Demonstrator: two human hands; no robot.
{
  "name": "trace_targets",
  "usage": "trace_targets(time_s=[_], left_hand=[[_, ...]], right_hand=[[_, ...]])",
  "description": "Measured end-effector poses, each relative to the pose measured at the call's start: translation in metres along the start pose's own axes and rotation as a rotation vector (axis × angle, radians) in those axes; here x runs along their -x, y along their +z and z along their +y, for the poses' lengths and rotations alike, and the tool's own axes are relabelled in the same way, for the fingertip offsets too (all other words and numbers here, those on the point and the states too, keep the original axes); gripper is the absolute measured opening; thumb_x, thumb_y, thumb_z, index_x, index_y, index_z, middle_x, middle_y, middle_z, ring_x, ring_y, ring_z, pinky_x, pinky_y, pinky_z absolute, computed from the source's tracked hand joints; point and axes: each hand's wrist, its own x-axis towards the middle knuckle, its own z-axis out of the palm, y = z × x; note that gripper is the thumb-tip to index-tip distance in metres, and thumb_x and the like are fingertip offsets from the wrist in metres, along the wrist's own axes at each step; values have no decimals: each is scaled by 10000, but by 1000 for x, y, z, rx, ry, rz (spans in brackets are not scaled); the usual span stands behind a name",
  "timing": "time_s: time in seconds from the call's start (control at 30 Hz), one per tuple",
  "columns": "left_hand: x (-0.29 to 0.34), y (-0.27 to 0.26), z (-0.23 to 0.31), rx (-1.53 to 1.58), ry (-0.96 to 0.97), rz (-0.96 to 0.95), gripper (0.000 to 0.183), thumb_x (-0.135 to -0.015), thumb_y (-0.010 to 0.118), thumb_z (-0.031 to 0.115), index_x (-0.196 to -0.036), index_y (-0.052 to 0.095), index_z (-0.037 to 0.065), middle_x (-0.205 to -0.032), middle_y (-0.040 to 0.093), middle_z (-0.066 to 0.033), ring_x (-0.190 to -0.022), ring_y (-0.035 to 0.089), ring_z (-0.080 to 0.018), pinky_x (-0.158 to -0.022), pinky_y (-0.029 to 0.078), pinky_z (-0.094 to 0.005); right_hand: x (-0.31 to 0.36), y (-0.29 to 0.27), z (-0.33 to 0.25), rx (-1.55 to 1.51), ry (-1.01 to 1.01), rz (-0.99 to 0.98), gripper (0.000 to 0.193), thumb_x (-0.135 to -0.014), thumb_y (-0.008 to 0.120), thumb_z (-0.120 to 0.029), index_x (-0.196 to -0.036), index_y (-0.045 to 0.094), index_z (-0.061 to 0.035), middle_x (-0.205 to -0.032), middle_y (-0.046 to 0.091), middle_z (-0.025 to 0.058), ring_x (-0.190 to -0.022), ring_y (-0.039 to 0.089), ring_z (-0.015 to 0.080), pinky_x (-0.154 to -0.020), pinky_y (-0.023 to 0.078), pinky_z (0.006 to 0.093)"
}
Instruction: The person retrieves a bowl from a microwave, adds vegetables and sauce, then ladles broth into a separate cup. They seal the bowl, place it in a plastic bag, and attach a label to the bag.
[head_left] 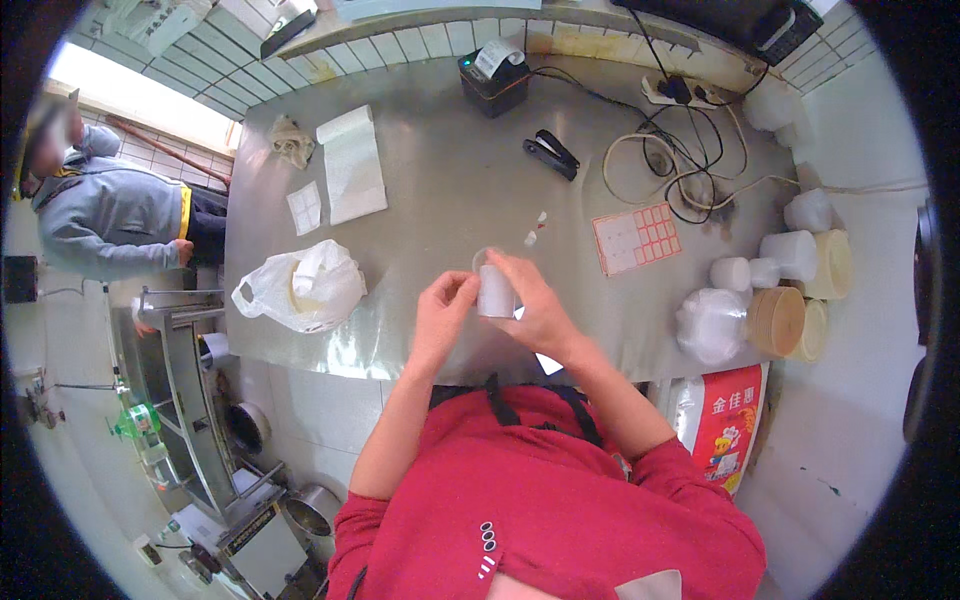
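Just past the near edge of the steel table, a small white cylinder (pixel 494 292) sits between my hands, with a paler, see-through-looking rim at its upper left. I cannot make out whether it is a cup or a paper roll. My right hand (pixel 535 305) is curled around its right side. The fingers of my left hand (pixel 443 308) are pinched together at its left edge. Beyond my hands lie small white scraps (pixel 531 238) on the table. A white plastic bag (pixel 312 288) with something round inside rests to the left of my left hand.
A receipt printer (pixel 494 83), a black stapler (pixel 551 154) and tangled cables (pixel 665 160) are at the back. A red-bordered label sheet (pixel 637 239) lies right, near stacked containers (pixel 776 320). Paper towel (pixel 351 165) lies left. Another person (pixel 115 215) stands beyond the table's left side.
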Motion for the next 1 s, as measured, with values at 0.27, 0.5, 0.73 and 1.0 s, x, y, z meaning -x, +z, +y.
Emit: trace_targets(time_s=[0.27, 0.5, 0.73, 1.0], left_hand=[[-24, 53, -52, -285, -124, 157, 151, -921, 579, 130, -876, 577, -14, -741, 635, -100, -670, 596, -149, -622, 477, -311], [-97, 51, -92, -471, 39, 185, 103, -922, 546, 104, -935, 567, 4, -781, 628, -164, -700, 625, -315, -636, 490, -400], [-148, 13, -103, -853, 527, -56, 89, -820, 560, -9, -892, 604, 20, -905, 614, -182, -827, 595, -409, -690, 496, -456], [-148, -1, -132, -729, 220, -160, 149, -865, 546, 72, -966, 649, 40, -994, 626, -192, -995, 570, -398, -869, 467, -460]], right_hand=[[18, -11, 51, 191, 254, -256, 790, -687, 756, -19, -1400, 416, -20, -1273, 539, 201, -1172, 497, 400, -1015, 412, 444], [7, -6, 114, 137, 253, -136, 645, -737, 717, -105, -1333, 476, -58, -1393, 441, 208, -1272, 435, 413, -1073, 371, 457], [-17, 4, 158, 447, 1, -406, 558, -713, 739, -120, -1247, 578, -129, -1337, 511, 98, -1265, 450, 307, -1034, 390, 449], [-27, 15, 170, 602, -44, -564, 372, -794, 580, -197, -1158, 648, -166, -1228, 607, 59, -1197, 508, 274, -975, 426, 474]])
